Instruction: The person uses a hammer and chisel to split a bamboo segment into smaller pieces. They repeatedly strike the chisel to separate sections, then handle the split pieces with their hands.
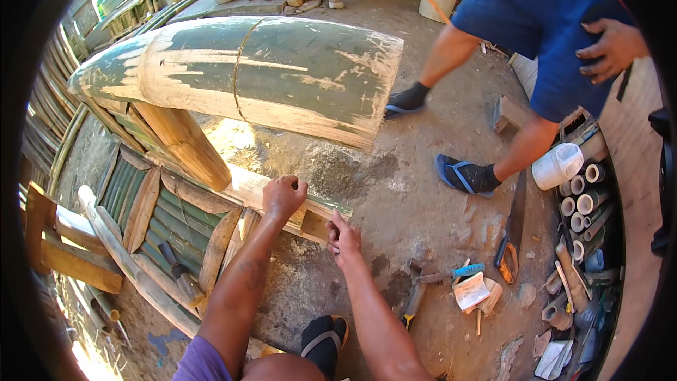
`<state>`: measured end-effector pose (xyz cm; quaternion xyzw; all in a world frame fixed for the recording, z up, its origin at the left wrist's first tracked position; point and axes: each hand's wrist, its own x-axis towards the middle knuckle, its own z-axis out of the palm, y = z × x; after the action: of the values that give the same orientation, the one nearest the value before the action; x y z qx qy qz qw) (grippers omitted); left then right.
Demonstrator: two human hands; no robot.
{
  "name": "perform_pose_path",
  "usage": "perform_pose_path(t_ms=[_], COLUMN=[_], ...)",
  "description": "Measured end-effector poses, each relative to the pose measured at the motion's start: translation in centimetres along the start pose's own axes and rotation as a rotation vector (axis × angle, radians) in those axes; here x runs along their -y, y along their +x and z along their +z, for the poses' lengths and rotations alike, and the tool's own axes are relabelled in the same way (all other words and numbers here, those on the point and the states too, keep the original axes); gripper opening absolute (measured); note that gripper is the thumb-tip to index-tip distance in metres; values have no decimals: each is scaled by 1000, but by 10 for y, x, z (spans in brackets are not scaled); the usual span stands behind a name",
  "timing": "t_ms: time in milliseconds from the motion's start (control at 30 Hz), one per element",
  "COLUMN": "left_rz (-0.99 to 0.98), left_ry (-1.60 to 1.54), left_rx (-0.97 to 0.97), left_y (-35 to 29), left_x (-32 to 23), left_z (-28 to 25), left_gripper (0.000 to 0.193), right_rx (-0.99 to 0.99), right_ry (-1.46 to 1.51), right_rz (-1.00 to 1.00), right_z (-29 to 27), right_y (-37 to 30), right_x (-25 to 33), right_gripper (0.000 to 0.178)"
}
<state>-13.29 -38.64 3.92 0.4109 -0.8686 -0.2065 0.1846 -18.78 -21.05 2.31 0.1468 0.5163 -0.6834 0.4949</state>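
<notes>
My left hand (283,196) is closed in a fist, pressing on a split bamboo strip (243,185) that lies across a frame of green bamboo slats (151,201). My right hand (343,238) pinches the near end of the same strip, close to a small wooden block (314,226). Above the hands, a thick green bamboo section (268,70) with scraped pale patches rests on a slanted wooden post (187,142).
Another person in blue shorts (564,21) and dark socks with sandals (469,176) stands at upper right. A handsaw (513,229), small tools and paper scraps (471,291) lie on the dirt floor. Cut bamboo tubes (582,204) are stacked at right. My foot (323,342) is below.
</notes>
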Motion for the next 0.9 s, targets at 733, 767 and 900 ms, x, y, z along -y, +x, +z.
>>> perform_pose_path(t_ms=[733, 767, 900], left_rz=[9, 12, 165], left_ry=[21, 27, -126], left_rx=[-35, -24, 102], left_y=[0, -2, -19], left_x=[1, -1, -7], left_z=[5, 5, 1], left_gripper=[29, 28, 27], right_rx=[77, 92, 58], right_ry=[-169, -185, -216], right_rz=[-58, -29, 32], right_z=[-4, -6, -13], right_y=[0, -1, -2], right_x=[20, 20, 15], right_gripper=[38, 38, 39])
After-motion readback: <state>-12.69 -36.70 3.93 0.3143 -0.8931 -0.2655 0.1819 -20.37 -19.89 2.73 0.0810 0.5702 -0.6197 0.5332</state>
